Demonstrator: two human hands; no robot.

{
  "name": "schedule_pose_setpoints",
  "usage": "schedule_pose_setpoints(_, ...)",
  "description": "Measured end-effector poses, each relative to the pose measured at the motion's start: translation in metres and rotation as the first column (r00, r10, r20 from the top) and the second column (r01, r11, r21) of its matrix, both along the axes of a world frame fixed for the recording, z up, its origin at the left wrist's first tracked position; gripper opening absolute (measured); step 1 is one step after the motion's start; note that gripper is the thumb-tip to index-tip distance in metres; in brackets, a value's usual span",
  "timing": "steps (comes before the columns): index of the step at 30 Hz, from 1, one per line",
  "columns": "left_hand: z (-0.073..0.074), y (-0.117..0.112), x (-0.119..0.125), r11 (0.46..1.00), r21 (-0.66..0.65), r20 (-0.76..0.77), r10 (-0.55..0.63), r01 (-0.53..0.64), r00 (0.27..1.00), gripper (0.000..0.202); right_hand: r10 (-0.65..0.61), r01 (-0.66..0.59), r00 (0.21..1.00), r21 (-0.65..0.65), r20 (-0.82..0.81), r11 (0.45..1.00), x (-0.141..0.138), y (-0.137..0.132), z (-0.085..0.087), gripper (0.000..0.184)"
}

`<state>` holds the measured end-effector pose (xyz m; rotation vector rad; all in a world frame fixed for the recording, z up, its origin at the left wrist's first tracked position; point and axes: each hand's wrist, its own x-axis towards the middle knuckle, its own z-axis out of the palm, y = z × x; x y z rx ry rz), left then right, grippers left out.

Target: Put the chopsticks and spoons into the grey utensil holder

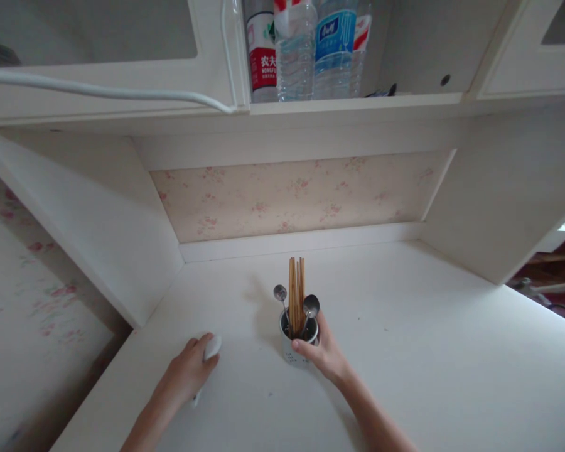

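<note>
My left hand [191, 370] is closed around a white spoon [213, 346] low over the white tabletop. The spoon's rounded end shows past my fingertips, and the tip of its handle peeks out below the palm. To the right, a light-coloured utensil holder [292, 356] with small holes in its side stands upright. My right hand [324, 351] grips its right side, thumb at the front rim. Several wooden chopsticks [295, 295] rise from the holder. A small metal spoon [279, 292] leans out on the left, and a larger metal spoon [311, 306] on the right.
White side panels bound the tabletop [428, 364] at left and right, with a floral strip of wall [287, 198] behind. Overhead, an open cabinet shelf [358, 108] holds several plastic bottles [295, 56]. A white cable [122, 93] runs across the cabinet door.
</note>
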<state>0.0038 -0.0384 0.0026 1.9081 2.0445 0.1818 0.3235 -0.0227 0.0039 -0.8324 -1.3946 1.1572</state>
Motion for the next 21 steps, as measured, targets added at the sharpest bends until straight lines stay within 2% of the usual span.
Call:
schedule_pose_setpoints(3,0.007,0.004,0.004,1.0,0.02,-0.032,-0.004,0.004,0.999,0.044,0.012,-0.012,1.0,-0.013,-0.019,1.0,0.0,0.001,-0.002,0.07)
schedule_pose_setpoints(8,0.028,0.011,0.013,1.0,-0.005,-0.095,-0.001,0.001,0.995,0.028,0.009,-0.009,1.0,-0.004,-0.005,1.0,0.001,0.002,-0.005,0.069)
schedule_pose_setpoints(10,0.036,0.013,0.018,0.999,0.039,-0.007,-0.011,0.011,1.0,0.024,0.009,-0.009,1.0,0.001,-0.005,1.0,0.001,0.002,-0.005,0.067)
schedule_pose_setpoints(12,0.046,0.016,0.027,0.994,0.11,0.18,-0.033,0.014,0.983,0.025,0.0,0.0,1.0,0.0,-0.001,1.0,0.0,0.002,-0.005,0.067)
schedule_pose_setpoints(14,0.06,0.017,0.042,0.989,0.147,0.417,-0.047,-0.016,0.908,0.031,-0.003,0.003,1.0,-0.008,0.009,1.0,0.001,0.002,-0.004,0.068)
schedule_pose_setpoints(16,0.08,0.017,0.061,0.988,0.147,0.624,-0.05,-0.054,0.78,0.039,-0.002,0.003,1.0,-0.012,0.019,1.0,0.002,0.001,-0.002,0.069)
schedule_pose_setpoints(18,0.101,0.017,0.083,0.974,0.189,0.721,-0.053,-0.123,0.691,0.041,-0.009,0.01,0.999,-0.004,0.032,1.0,0.003,0.0,0.0,0.07)
schedule_pose_setpoints(21,0.122,0.019,0.113,0.942,0.292,0.762,-0.125,-0.165,0.636,0.038,-0.013,0.012,0.999,0.007,0.047,1.0,0.004,0.0,0.001,0.072)
